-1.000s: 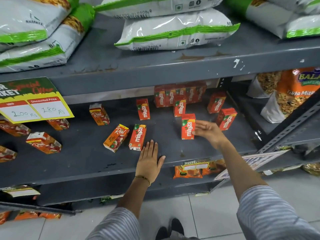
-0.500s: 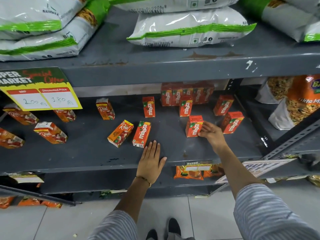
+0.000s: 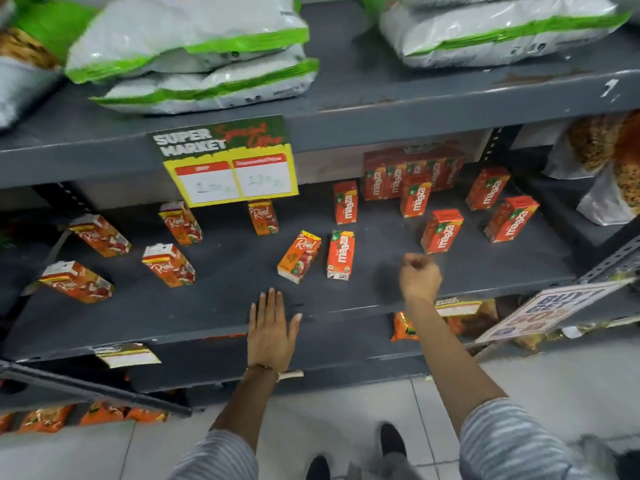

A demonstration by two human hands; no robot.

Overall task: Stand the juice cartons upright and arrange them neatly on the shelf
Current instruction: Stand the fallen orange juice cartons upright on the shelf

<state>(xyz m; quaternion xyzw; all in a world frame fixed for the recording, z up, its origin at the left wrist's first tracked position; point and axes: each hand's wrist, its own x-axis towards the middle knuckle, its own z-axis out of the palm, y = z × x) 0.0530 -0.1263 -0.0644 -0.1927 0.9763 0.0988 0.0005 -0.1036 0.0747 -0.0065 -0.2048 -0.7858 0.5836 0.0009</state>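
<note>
Red Maaza juice cartons and orange Real cartons are scattered on the grey middle shelf (image 3: 214,306). A Maaza carton (image 3: 340,255) and a Real carton (image 3: 299,256) lie flat near the middle. An upright Maaza carton (image 3: 442,231) stands just beyond my right hand (image 3: 419,275), which hovers above the shelf with its fingers curled and nothing in it. My left hand (image 3: 272,327) rests flat on the shelf's front edge, fingers spread. A row of Maaza cartons (image 3: 412,174) stands at the back. Several Real cartons (image 3: 169,265) stand tilted at the left.
A yellow price sign (image 3: 230,169) hangs from the upper shelf over the cartons. White and green bags (image 3: 207,81) lie on the upper shelf. Snack bags (image 3: 609,168) fill the right bay. A tilted offer sign (image 3: 550,308) sticks out at the lower right.
My right hand has let go of the upright Maaza carton and drawn back toward the left with fingers curled. The view has swung to the left. My left hand stays on the shelf edge.
</note>
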